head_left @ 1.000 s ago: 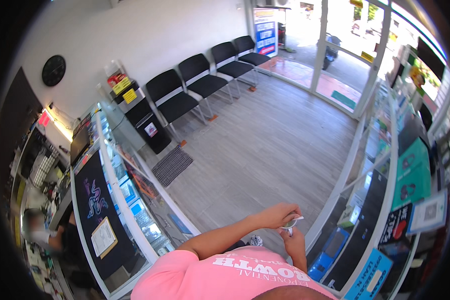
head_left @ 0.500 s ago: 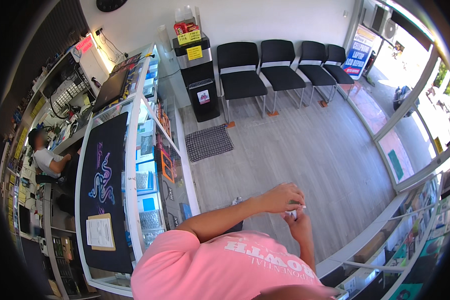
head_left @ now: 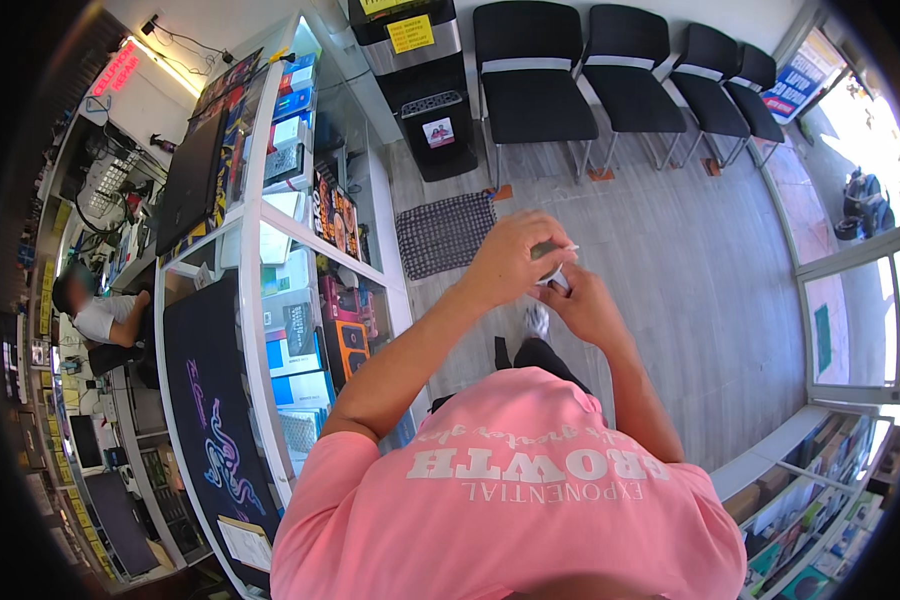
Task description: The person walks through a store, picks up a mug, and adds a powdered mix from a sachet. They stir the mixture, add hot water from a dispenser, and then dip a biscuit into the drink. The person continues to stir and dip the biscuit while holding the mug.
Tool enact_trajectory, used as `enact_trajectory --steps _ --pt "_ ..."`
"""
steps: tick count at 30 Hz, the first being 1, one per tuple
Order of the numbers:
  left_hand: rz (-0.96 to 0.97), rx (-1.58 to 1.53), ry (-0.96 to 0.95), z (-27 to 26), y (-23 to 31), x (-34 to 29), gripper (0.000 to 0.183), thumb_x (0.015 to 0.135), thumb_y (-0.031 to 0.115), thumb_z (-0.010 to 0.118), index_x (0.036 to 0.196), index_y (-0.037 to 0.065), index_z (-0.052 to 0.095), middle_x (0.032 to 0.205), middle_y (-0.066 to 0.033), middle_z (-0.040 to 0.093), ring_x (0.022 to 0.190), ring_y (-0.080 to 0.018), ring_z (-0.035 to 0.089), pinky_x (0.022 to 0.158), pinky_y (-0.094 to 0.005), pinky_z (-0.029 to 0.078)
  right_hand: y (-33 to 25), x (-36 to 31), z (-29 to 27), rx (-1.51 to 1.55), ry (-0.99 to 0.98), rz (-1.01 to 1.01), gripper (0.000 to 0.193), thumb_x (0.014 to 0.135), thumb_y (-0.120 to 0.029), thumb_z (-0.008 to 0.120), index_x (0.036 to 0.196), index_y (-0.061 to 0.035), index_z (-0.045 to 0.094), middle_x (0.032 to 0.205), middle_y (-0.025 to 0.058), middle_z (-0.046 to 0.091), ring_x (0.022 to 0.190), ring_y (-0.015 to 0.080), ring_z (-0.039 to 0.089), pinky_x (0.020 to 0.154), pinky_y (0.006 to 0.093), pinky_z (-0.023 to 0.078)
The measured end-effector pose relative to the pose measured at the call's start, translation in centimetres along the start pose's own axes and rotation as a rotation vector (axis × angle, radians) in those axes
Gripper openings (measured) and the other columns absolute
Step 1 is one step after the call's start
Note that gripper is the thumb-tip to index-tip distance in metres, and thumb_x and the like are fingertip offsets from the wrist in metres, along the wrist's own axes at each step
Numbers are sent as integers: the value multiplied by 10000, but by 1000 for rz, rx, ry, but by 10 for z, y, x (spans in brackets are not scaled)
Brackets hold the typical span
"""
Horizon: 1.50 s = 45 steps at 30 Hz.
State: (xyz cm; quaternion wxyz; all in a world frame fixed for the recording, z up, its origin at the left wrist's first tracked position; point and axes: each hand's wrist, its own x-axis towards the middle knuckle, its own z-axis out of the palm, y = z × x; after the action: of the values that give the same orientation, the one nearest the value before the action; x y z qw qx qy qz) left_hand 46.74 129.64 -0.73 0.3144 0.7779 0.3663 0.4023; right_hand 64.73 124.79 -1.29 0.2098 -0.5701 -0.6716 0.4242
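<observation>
Mat (head_left: 447,235) now lies closer to left hand (head_left: 518,256) and right hand (head_left: 588,304), both still gripping one small white object (head_left: 560,277): handling continues.

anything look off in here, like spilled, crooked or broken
Nothing looks plainly spilled or broken. One slightly odd detail: small orange patches on the grey floor near the legs of the black chairs. They stand out against the grey boards, and I cannot tell what they are.
</observation>
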Motion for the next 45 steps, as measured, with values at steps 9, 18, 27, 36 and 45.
enact_trajectory --steps 9,18,27,36,45 --pt "-429 -177 322 -113 -135 104 215 919 211 793 1006 36 705 945 -23 676 908 -101 653 825 -271 515 -39 235 -21 -76 -267 -179 372 904 -344 777 922 6 649 754 176 622 678 350 585 661 464 461" --pt "-45 567 413 -157 -234 171 237 849 244 801 1004 113 678 1159 -66 617 1168 -315 560 1023 -510 386 -50 426 7 -69 -317 -381 303 930 -292 732 1008 -9 660 920 194 705 804 431 660 740 455 487" --pt "-204 380 468 -269 -349 234 431 923 328 753 1259 84 638 1289 -120 590 1260 -349 497 1100 -472 351 -32 571 62 116 -216 -101 277 925 -244 752 1033 1 682 854 160 680 741 287 639 728 413 493" --pt "-203 729 452 -399 -440 330 298 951 170 686 1248 144 685 1245 -55 651 1232 -325 524 1053 -465 403 -4 678 110 -69 -178 98 427 935 -394 728 1006 25 685 863 211 692 833 398 673 740 483 496" --pt "-95 1039 80 -446 -458 335 401 914 102 647 1309 168 673 1280 7 650 1263 -279 534 1067 -463 420 36 799 185 -67 -350 -86 577 980 -484 599 1153 65 632 1125 336 676 1093 503 642 958 525 499"
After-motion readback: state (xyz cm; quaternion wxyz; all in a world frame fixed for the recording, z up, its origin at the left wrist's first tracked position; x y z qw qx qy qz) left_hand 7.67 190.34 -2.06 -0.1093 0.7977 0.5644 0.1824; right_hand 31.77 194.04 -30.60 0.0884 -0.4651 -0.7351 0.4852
